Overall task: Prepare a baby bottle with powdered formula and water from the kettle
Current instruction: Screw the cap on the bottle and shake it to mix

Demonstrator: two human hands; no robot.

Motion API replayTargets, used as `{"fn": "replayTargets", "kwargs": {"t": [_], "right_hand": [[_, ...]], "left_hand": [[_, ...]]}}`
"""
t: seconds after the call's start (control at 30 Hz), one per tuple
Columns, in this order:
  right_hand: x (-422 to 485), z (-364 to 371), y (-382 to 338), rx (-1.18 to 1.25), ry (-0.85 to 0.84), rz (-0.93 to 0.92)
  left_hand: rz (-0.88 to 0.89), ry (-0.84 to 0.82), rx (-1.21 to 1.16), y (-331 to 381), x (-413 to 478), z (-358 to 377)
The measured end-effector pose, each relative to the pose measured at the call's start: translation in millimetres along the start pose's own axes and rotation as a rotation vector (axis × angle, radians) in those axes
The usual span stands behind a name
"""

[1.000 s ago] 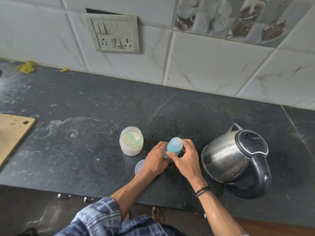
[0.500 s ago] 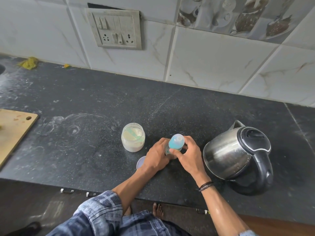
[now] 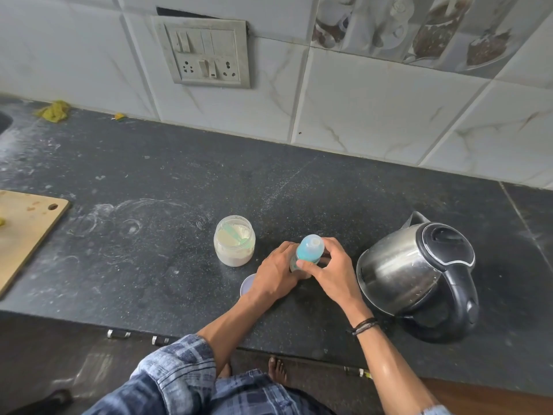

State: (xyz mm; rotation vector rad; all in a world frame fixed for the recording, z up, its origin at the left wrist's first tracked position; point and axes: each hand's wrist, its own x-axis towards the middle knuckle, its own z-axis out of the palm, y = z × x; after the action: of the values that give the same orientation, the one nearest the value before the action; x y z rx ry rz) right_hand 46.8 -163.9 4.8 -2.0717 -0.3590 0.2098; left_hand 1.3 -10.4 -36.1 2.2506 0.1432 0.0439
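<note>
Near the counter's (image 3: 167, 283) front edge, the left hand (image 3: 275, 275) wraps the baby bottle (image 3: 309, 249), steadying it upright, while the right hand (image 3: 332, 272) pinches its blue top, probably to twist it. Just beyond stands the open formula jar (image 3: 234, 242); the kettle (image 3: 413, 265) waits rightward.

Matt stone kitchen counter holding shiny steel and see-through plastic.

The countertop (image 3: 299, 181) is dark speckled stone, matt, smeared with pale powdery marks. The kettle (image 3: 398, 265) has a polished, reflective steel body and a black plastic lid and handle. The baby bottle (image 3: 309, 250) is translucent blue plastic; the formula jar (image 3: 234, 253) is clear plastic. The cutting board (image 3: 21, 235) is bare pale wood. The wall tiles (image 3: 374, 109) are glossy and marble-patterned.
</note>
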Motion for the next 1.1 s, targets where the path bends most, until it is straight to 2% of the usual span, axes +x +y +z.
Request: {"fn": "replayTargets", "kwargs": {"t": [0.17,0.33,0.57,0.77,0.87,1.1], "right_hand": [[-9.6,16.6,0.7,-0.078,0.166,-0.006],[-13.5,23.7,1.6,-0.132,0.238,-0.030],[-13.8,27.3,3.0,-0.165,0.255,-0.042],[-21.0,29.5,15.3,0.057,0.131,-0.030],[-29.6,31.6,25.5,0.002,0.118,-0.098],[-23.1,33.0,30.6,-0.166,0.183,-0.240]], "left_hand": [[0.007,0.009,0.008,1.1,-2.1,-0.2],[0.013,0.012,0.021,0.4,-3.5,0.3],[0.010,0.017,0.021,1.7,-4.2,0.3],[0.044,-0.024,0.078,-0.8,-3.7,-8.4],[0.039,-0.053,0.107,-11.6,-12.7,-15.5],[0.065,0.060,0.157,-29.7,-29.6,-20.5]]}}
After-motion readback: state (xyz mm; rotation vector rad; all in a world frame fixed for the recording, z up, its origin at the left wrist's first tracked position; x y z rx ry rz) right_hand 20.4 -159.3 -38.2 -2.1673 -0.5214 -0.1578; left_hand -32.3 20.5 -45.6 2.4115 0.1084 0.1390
